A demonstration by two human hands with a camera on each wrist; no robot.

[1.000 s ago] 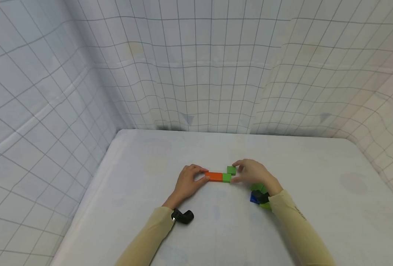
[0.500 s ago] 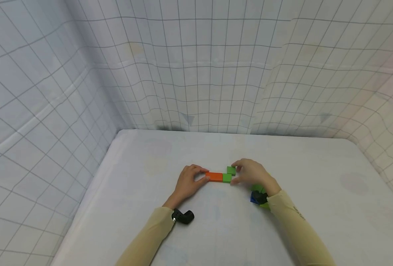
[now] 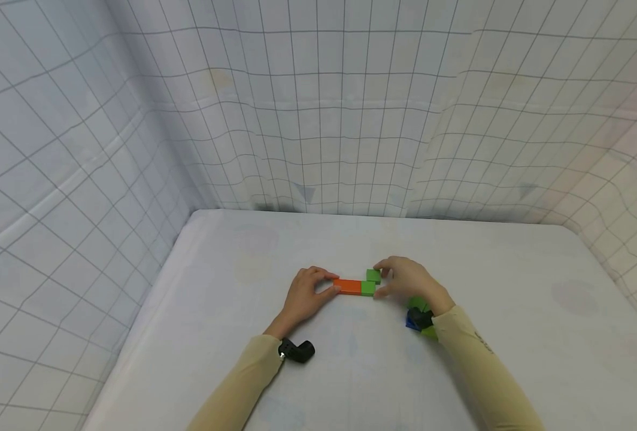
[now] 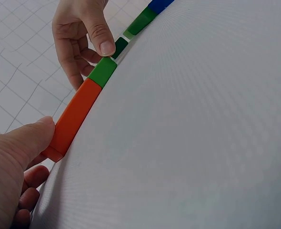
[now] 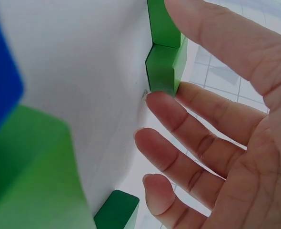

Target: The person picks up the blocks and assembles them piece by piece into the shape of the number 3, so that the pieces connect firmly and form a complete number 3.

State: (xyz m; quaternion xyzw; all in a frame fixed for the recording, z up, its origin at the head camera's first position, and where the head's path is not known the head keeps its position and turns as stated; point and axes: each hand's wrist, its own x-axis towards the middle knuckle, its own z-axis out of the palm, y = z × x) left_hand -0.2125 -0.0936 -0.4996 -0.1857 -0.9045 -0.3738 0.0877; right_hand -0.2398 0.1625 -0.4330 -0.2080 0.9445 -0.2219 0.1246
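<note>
A long orange block (image 3: 347, 287) lies flat on the white table, with a green block (image 3: 368, 288) set against its right end. My left hand (image 3: 306, 293) pinches the orange block's left end between thumb and fingers. Just beyond the first green block sits a second green block (image 3: 373, 276), offset slightly right. My right hand (image 3: 409, 279) spans both green blocks: its thumb (image 5: 212, 28) touches the nearer one, its forefingers the farther one. In the right wrist view the two green blocks touch; the remaining fingers of that hand hold nothing.
Under my right wrist lies a group of blocks, partly hidden: several green pieces (image 3: 418, 303) and a blue block (image 3: 412, 321). A black wrist camera (image 3: 298, 351) sits at my left cuff. Grid-patterned white cloth (image 3: 318, 120) stands behind the table and along its sides.
The farther green block has shifted slightly left along with my right hand. My left hand and the orange block have barely moved.
</note>
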